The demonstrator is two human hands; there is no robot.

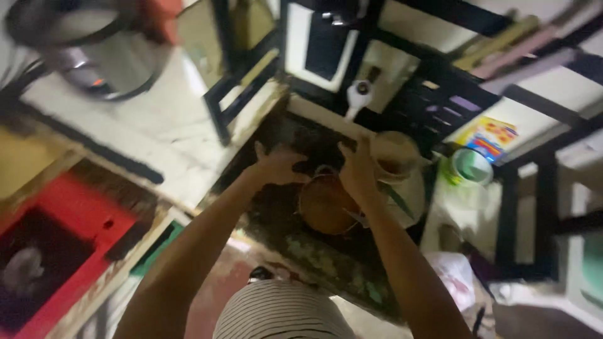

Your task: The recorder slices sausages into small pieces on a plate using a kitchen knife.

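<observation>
Head view, blurred. Round brown metal pot with a thin bail handle (326,204) sits in the dark sink basin (276,207), mid-scene. Left hand (276,166) hovers over the basin just left of the pot, fingers spread, holding nothing. Right hand (358,169) lies above the pot's far rim, fingers extended; contact cannot be told. Tan round bowl (394,157) just right of it. Judgement: pot rigid, likely wet and slippery, moderately heavy; grip at rim or handle.
</observation>
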